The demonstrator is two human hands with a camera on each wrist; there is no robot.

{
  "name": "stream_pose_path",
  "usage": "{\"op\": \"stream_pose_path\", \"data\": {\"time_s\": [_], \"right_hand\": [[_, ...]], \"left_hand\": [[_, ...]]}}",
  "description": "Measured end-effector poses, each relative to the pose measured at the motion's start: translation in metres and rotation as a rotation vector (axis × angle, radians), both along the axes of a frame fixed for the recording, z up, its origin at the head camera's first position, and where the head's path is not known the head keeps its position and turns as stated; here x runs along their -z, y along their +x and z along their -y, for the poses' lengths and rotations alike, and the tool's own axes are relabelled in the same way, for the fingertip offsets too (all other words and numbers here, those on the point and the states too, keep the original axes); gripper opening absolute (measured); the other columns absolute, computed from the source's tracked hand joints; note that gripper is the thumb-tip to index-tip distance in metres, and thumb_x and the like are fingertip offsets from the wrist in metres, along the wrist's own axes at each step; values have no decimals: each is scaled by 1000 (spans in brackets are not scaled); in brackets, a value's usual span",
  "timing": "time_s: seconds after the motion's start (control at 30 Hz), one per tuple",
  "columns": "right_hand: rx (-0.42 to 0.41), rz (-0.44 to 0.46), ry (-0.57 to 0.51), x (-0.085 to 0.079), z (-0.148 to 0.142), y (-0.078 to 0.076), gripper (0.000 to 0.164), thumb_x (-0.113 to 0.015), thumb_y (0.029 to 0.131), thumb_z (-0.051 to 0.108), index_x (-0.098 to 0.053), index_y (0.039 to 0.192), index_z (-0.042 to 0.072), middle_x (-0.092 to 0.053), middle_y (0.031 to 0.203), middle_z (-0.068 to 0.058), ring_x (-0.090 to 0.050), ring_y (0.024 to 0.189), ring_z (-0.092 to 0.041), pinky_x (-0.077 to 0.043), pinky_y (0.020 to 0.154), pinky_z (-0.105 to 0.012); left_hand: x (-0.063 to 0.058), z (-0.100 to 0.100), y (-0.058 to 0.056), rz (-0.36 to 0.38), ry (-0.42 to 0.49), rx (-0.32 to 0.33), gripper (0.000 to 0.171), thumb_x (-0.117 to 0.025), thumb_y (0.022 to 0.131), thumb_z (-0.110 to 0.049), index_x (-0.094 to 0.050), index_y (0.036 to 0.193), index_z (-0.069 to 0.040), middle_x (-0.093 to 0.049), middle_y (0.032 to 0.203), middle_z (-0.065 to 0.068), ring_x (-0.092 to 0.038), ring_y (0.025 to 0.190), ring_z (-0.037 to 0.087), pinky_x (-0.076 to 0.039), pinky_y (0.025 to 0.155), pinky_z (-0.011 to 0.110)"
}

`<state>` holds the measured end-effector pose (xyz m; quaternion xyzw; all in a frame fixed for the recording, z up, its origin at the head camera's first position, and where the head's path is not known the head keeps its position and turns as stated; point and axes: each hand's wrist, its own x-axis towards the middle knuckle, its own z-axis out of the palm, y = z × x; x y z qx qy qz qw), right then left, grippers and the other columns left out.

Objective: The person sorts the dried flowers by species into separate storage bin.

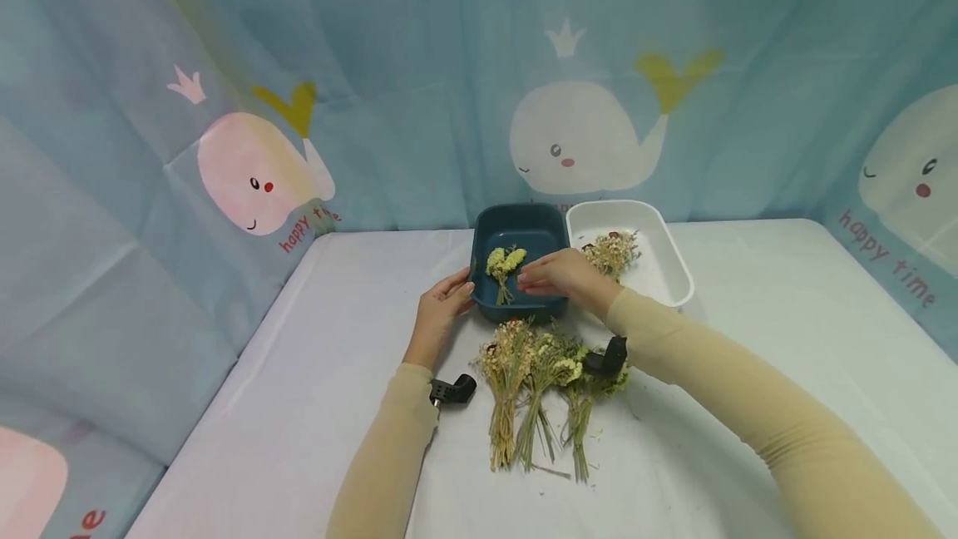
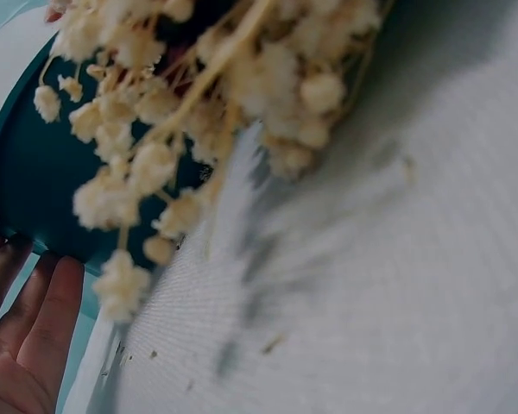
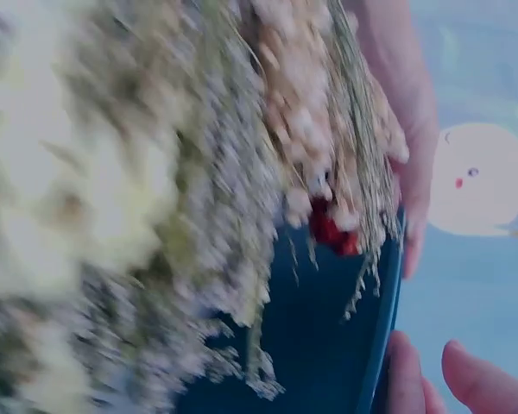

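Note:
My left hand (image 1: pixel 436 314) rests with extended fingers (image 2: pixel 47 315) against the outer left wall of a dark teal plastic bin (image 1: pixel 486 227). Inside that bin lies a small bunch of dried yellow flowers (image 1: pixel 505 271), stems toward me. Over the bin's right side reaches my right hand (image 1: pixel 563 274), its fingertips just right of the yellow bunch and nothing visible between them. In the right wrist view its thumb (image 3: pixel 483 379) stands apart from the fingers. Blurred dried flowers hide part of the bin in both wrist views.
A white bin (image 1: pixel 669 269) adjoins the teal one on the right and holds a dried bouquet (image 1: pixel 614 252). Three dried bunches, one beige (image 1: pixel 505 381) and two greenish, lie on the white-covered table before the bins. Blue whale-print curtains (image 1: pixel 419 106) surround the table.

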<state>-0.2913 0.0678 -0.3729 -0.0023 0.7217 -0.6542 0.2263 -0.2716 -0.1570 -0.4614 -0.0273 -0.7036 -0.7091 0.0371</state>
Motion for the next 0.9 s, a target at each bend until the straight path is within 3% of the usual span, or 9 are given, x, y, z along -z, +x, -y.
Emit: {"op": "stream_pose_path", "data": {"time_s": [0.17, 0.33, 0.57, 0.73, 0.9], "right_hand": [[-36, -26, 3, -1, -12, 18, 39, -62, 98, 7, -58, 133, -8, -67, 126, -24, -68, 116, -30, -54, 105, -41], [-59, -94, -19, -8, -22, 38, 35, -63, 97, 9, -62, 129, -8, -74, 111, -18, -74, 101, -20, -55, 102, -41], [-107, -115, -41, -10, -28, 61, 33, -63, 97, 5, -62, 126, -11, -76, 103, -14, -75, 98, -21, -63, 87, -29], [-127, -142, -23, -10, -31, 68, 35, -63, 98, 8, -62, 127, -10, -75, 109, -17, -73, 105, -26, -61, 91, -32], [-125, -132, -8, -11, -41, 78, 39, -64, 97, 10, -59, 131, -10, -74, 113, -16, -73, 105, -20, -56, 102, -41]], "left_hand": [[3, -2, 0, -11, 1, -8, 51, -69, 95, -31, -58, 140, -9, -59, 141, 16, -62, 124, 22, -58, 100, 36], [1, -4, -1, 8, 11, -7, 46, -67, 97, -25, -58, 140, -10, -58, 143, 15, -59, 128, 27, -55, 104, 40], [3, 0, 1, 37, -10, -12, 47, -65, 98, -25, -56, 142, -10, -57, 144, 14, -57, 131, 26, -55, 105, 38], [2, 2, 2, 36, -3, -23, 46, -66, 98, -24, -57, 141, -11, -57, 144, 14, -57, 131, 26, -55, 105, 39], [-1, 0, 1, 30, 1, -13, 46, -65, 98, -23, -57, 141, -10, -57, 144, 13, -57, 131, 28, -54, 106, 41]]}}
